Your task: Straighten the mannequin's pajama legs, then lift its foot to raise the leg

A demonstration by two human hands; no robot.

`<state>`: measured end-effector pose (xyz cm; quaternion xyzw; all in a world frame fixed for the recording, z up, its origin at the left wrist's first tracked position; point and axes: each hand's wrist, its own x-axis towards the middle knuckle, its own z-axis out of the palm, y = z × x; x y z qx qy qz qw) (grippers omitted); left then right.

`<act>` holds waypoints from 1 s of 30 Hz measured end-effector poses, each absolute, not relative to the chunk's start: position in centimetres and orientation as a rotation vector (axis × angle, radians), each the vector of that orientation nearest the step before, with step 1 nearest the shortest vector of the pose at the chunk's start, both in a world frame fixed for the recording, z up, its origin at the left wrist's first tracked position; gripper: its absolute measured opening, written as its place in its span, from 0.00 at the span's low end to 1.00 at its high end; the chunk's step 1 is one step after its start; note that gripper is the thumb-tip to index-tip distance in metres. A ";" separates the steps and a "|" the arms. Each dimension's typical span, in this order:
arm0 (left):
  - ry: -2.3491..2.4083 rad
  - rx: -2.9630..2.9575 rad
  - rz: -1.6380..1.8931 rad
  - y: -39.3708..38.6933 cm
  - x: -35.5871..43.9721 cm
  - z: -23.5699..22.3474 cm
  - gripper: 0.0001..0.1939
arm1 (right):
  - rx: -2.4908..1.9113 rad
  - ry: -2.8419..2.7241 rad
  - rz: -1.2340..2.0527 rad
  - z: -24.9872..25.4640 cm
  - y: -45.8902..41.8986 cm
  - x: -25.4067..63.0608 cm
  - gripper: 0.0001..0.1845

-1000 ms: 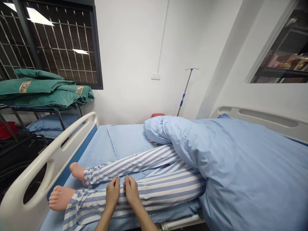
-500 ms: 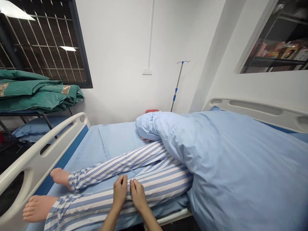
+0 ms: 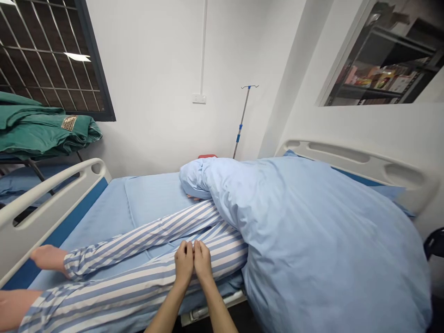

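My left hand (image 3: 184, 263) and my right hand (image 3: 203, 262) are side by side over the nearer leg of the blue-and-white striped trousers (image 3: 138, 284). Both are loosely closed, fingers curled under and thumb sides nearly touching. Nothing shows in either one, though the fingertips are hidden; whether they touch the cloth I cannot tell. The trousers clothe a figure lying on the bed, with one smooth bare foot (image 3: 48, 257) at the far left and the other partly cut off. A light blue quilt (image 3: 305, 231), folded back, covers the upper body.
Pale bed end boards stand at left (image 3: 52, 199) and right (image 3: 360, 159). Behind the bed are a drip stand (image 3: 243, 120) and a red object (image 3: 207, 156). Green bedding (image 3: 45, 132) is piled at the left under a barred window. The quilt hangs over the near bed edge.
The view has swung to the right. My hands have moved along the leg toward the quilt and closer together. The figure and quilt lie as before.
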<state>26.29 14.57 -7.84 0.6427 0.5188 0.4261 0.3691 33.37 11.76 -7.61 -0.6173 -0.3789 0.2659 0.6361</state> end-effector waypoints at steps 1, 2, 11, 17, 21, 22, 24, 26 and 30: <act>1.299 1.671 1.083 14.2 27.3 -7.9 0.16 | -1.437 -0.864 0.550 -7.4 11.5 34.1 0.24; 1.278 1.706 1.069 13.9 28.1 -8.1 0.15 | -1.461 -0.869 0.506 -7.2 11.2 34.9 0.24; 1.278 1.752 1.040 13.5 31.4 -6.8 0.15 | -1.519 -0.915 0.414 -7.5 9.0 40.1 0.25; 1.128 1.859 0.908 12.6 31.5 -8.0 0.15 | -1.691 -1.075 0.259 -9.1 9.6 39.7 0.26; 1.218 1.834 0.891 14.2 27.6 -8.8 0.17 | -1.751 -1.172 0.164 -9.9 9.7 39.4 0.27; 1.261 1.827 0.903 14.8 25.8 -8.8 0.17 | -1.757 -1.192 0.158 -10.0 9.8 39.5 0.28; 1.325 1.823 0.918 16.0 21.2 -8.7 0.16 | -1.761 -1.225 0.162 -10.2 9.8 39.5 0.28; 1.356 1.843 0.914 17.2 15.7 -8.8 0.17 | -1.769 -1.241 0.142 -10.3 9.9 39.4 0.28; 1.687 1.867 0.966 19.3 4.2 -9.9 0.16 | -1.826 -1.261 0.017 -10.5 10.0 38.8 0.30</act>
